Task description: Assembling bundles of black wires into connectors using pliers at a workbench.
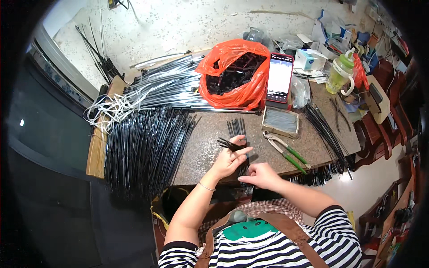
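Observation:
Near the table's front edge my left hand point(229, 161) is closed around several short thin black strips point(230, 144), which stick out to the left past the fingers. Under it lies a small row of thin black rods point(235, 127), running toward me and partly hidden by the hand. To its right my right hand point(264, 177) is curled, thumb pointing left, close to the near ends of those rods. Whatever its fingers hold is hidden. Right of the hands lie green-handled pliers point(286, 151), jaws toward the back.
A large pile of black rods point(143, 152) overhangs the front left edge. Behind are shiny long rods point(170, 85), white ties point(118, 107), a red bag point(232, 96) of dark pieces, an upright phone point(279, 78) and a box of thin pins point(280, 121). A bottle point(339, 73) stands back right.

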Available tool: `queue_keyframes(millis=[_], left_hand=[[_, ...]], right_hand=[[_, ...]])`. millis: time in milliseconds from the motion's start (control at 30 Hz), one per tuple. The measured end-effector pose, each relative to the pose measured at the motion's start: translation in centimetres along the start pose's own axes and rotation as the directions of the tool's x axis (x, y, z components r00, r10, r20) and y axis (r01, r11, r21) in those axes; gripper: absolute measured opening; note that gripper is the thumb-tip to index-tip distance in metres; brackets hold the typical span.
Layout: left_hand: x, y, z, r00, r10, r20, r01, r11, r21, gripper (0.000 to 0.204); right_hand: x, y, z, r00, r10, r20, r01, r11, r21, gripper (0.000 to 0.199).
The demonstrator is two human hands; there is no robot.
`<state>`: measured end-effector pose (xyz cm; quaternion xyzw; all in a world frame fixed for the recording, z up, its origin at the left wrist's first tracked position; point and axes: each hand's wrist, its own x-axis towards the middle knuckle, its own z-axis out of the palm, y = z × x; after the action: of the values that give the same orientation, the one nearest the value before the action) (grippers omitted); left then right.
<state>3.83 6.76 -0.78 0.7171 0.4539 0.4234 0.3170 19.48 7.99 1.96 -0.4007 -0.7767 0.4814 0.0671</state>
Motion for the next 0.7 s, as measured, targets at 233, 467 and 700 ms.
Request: queue_keyframes(millis=[233, 467, 700], left_hand=[[-1.5, 1.1, -0.6, 0.998, 0.048, -0.044, -0.039, 0.983, 0.18, 0.04], [-3.3, 3.7, -0.4, 0.933, -0.142, -0.33, 0.093, 0.983, -0.16, 0.018], [0.2, 4.3, 0.5, 0.935, -0.197, -0.294, 0.19, 0.98, -0.052, 0.013]], right_hand=[[-1.4, 1.0, -1.4, 0.974, 0.226, 0.015, -0.208, 0.862, 0.462, 0.019], [-3.3, 1.9, -4.3, 0.977, 0.147, 0.152, -0.208, 0.794, 0.571, 0.019], [-0.5, -0.9, -5.8, 0.819, -0.041, -0.572, 0.083, 0.995, 0.048, 0.027]])
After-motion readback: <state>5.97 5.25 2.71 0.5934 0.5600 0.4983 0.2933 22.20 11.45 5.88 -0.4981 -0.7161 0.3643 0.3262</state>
